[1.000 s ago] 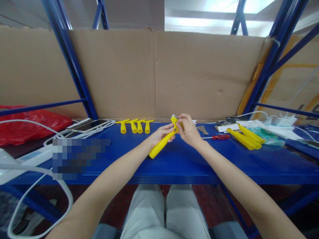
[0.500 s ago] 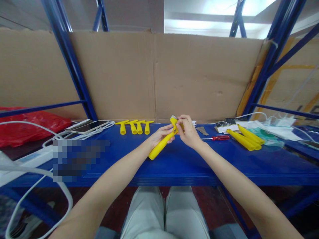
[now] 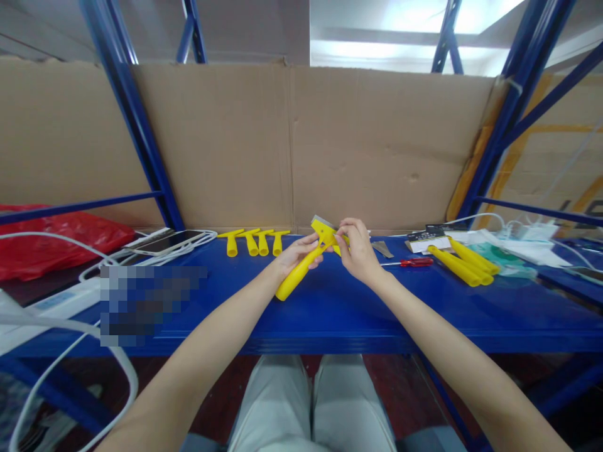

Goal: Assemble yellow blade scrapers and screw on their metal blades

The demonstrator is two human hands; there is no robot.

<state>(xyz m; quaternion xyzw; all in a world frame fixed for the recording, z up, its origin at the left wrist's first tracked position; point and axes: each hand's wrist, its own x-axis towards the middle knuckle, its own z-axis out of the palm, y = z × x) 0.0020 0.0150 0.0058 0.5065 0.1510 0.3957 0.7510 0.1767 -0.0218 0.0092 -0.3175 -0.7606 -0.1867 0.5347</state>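
Observation:
A yellow scraper with a metal blade along its far edge is held tilted above the blue bench. My left hand is closed around it just below the head, and the handle sticks out toward me. At the right end of the head, my right hand is closed, thumb and fingers pinching the scraper's yellow edge. Whether a small part also sits in those fingers I cannot make out. To the right of my right hand lie a flat metal blade and a red-handled screwdriver.
Several yellow scraper heads stand in a row at the back of the blue bench. Yellow handles lie right, near a black-and-white box. White cables, a phone and a red bag are left. Cardboard stands behind.
The scraper has turned in my hands, so its wide head and blade now face me more. Its handle end has shifted slightly left. Both hands keep their hold.

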